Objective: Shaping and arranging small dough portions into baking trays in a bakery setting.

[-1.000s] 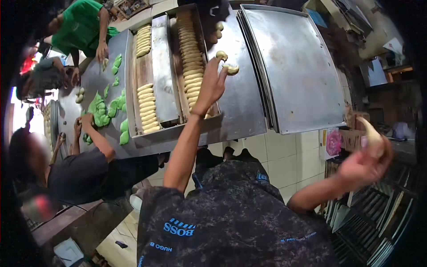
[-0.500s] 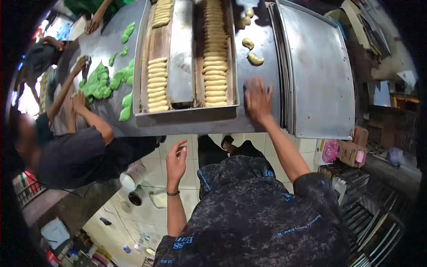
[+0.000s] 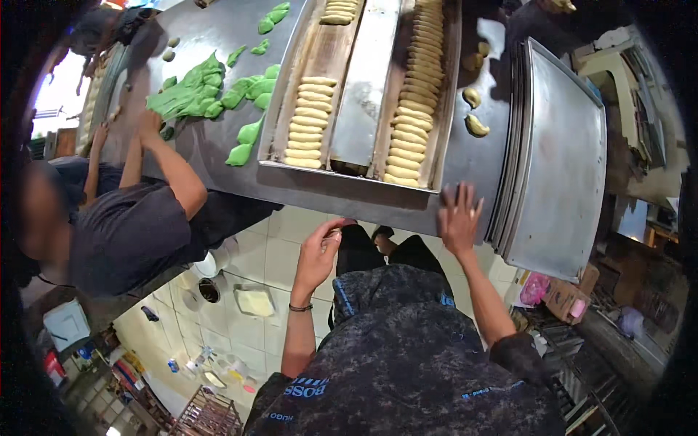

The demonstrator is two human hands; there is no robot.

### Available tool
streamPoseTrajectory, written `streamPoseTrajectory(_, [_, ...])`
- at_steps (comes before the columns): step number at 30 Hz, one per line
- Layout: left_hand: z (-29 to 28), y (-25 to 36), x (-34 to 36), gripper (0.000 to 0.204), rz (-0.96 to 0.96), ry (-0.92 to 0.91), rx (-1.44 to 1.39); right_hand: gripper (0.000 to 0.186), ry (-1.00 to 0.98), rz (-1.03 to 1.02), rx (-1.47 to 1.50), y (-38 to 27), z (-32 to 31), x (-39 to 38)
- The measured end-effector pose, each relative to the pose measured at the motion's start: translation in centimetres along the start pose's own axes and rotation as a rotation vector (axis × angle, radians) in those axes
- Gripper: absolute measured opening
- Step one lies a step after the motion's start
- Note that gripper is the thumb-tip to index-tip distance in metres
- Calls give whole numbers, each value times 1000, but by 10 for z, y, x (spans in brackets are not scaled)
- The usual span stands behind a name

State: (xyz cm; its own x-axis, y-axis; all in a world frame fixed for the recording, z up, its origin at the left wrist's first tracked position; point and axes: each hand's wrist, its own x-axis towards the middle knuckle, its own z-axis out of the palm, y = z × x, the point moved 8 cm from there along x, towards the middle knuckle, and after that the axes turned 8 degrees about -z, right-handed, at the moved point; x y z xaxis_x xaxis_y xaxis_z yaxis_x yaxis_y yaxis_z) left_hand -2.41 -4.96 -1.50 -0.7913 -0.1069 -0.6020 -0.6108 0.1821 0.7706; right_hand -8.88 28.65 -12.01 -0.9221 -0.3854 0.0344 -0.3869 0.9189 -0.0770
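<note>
My right hand (image 3: pixel 459 221) lies palm down at the near edge of the metal table, fingers spread and slightly blurred. Whether anything is under the palm is hidden. Off the table edge, in front of my body, my left hand (image 3: pixel 320 254) hangs with loosely bent fingers and nothing visible in it. Beyond my hands is a metal tray (image 3: pixel 349 176) holding rows of yellow dough rolls (image 3: pixel 411 131) and more dough rolls (image 3: pixel 309 123) on its left side. To the right of the tray, several small yellow dough pieces (image 3: pixel 476 126) sit on the table.
A stack of metal trays (image 3: pixel 556 160) stands at the right. Green dough (image 3: pixel 193 91) is spread on the table at the left, where another person (image 3: pixel 131 225) reaches over it. Cardboard boxes (image 3: pixel 571 294) stand at lower right, and a yellowish tub (image 3: pixel 254 301) is on the tiled floor.
The view has turned, so the table and trays appear shifted right. My right hand has come back toward the near table edge. The left hand's fingers have bent more and it is closer to the edge.
</note>
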Motion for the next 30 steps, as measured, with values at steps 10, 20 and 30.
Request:
streamPoseTrajectory(10, [-8,90,35,35,347,-122,-86,52,163,230,-93,83,9,88])
streamPoseTrajectory(20, [-53,44,97,34,66,-208,-256,24,183,518,317,52,-65,51])
streamPoseTrajectory(30, [-89,146,244,33,228,-332,-496,25,1,83,1298,-133,-151,330])
